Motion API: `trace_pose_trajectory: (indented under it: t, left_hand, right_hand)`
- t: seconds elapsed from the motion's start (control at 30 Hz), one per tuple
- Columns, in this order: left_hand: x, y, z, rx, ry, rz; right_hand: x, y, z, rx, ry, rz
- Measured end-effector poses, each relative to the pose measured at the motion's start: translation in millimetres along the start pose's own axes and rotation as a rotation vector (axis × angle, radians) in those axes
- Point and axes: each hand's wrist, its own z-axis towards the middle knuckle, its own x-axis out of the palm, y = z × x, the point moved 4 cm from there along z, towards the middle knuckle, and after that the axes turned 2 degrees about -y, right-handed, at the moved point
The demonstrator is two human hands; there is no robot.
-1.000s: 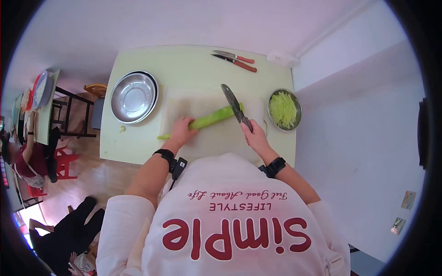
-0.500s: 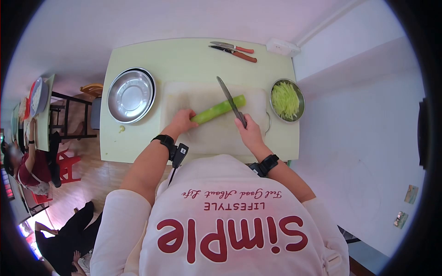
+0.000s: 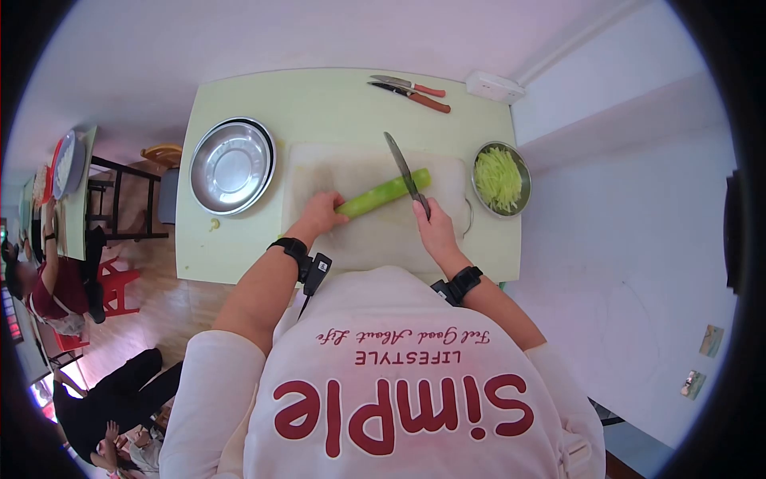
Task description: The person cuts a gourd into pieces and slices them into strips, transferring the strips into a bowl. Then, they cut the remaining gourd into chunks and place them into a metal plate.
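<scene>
A long, smooth green celtuce stem (image 3: 380, 197) lies slantwise on the white cutting board (image 3: 375, 243). My left hand (image 3: 322, 212) grips its lower left end, fingers wrapped over the top. In my right hand (image 3: 436, 227) is a kitchen knife (image 3: 400, 164), held by its dark handle. The blade points up and to the left, crossing over the celtuce near its right end. To the right of the board, shredded green strips (image 3: 497, 177) fill a round metal bowl (image 3: 527, 188).
Nested steel basins (image 3: 231, 169) stand left of the board, with a small yellowish scrap (image 3: 215, 225) in front. Two more knives (image 3: 428, 100) lie at the table's far edge by a white socket box (image 3: 494, 86). A wall borders the right side. Other people (image 3: 60, 283) are at the left.
The whole view has shifted slightly, moving the table a little to the right. Knife, celtuce and both hands keep nearly the same positions relative to each other.
</scene>
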Motion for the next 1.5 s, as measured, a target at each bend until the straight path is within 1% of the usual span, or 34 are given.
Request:
trace_pose_trajectory:
  t: [0.13, 0.17, 0.23, 0.27, 0.33, 0.43, 0.63, 0.87, 0.93, 1.07, 1.17, 1.27, 1.33, 1.37, 1.43, 1.47, 1.5]
  left_hand:
    - [0, 1, 1, -0.009, 0.030, -0.021]
    - [1, 1, 1, -0.011, 0.032, -0.022]
    - [2, 3, 2, 0.055, -0.037, -0.004]
    - [4, 6, 3, 0.053, -0.035, -0.004]
    - [5, 7, 5, 0.054, -0.041, -0.011]
    - [3, 5, 3, 0.057, -0.055, 0.009]
    - [3, 3, 4, 0.064, -0.027, 0.015]
    - [4, 5, 3, 0.064, -0.036, 0.012]
    - [2, 3, 1, 0.025, -0.022, 0.036]
    - [2, 0, -9, 0.041, -0.071, 0.073]
    - [6, -4, -12, 0.119, -0.154, 0.124]
    - [6, 1, -21, 0.131, -0.196, 0.214]
    - [-1, 3, -33, 0.101, -0.154, 0.064]
    - [-5, 4, -40, 0.103, -0.146, 0.065]
    - [-8, 4, -48, 0.130, -0.098, 0.049]
    - [-4, 4, -46, 0.137, -0.099, 0.051]
    - [5, 5, -44, 0.166, -0.068, 0.062]
  right_hand:
    - [3, -7, 4, -0.040, -0.015, -0.030]
    - [2, -9, 5, -0.037, -0.012, -0.030]
    - [3, -10, 7, 0.045, 0.043, 0.031]
    - [2, -9, 7, 0.047, 0.044, 0.032]
    - [-2, 2, 5, 0.012, 0.031, -0.070]
    - [1, -1, 7, 0.013, 0.049, -0.117]
    - [1, -4, 9, 0.031, 0.078, -0.080]
    - [14, -30, 16, 0.035, 0.099, -0.081]
    - [19, -37, 14, 0.031, 0.084, -0.093]
    - [22, -42, 13, 0.007, 0.062, -0.086]
    - [16, -35, 14, 0.009, 0.081, -0.065]
    - [4, -22, 7, -0.001, 0.093, -0.014]
    - [-17, -13, -1, -0.055, 0.131, 0.092]
    - [-22, -21, -4, -0.048, 0.127, 0.093]
    - [-38, -35, -6, -0.023, 0.075, 0.283]
    - [-46, -41, -8, -0.026, 0.068, 0.284]
    - [-56, -45, -15, 0.052, 0.050, 0.332]
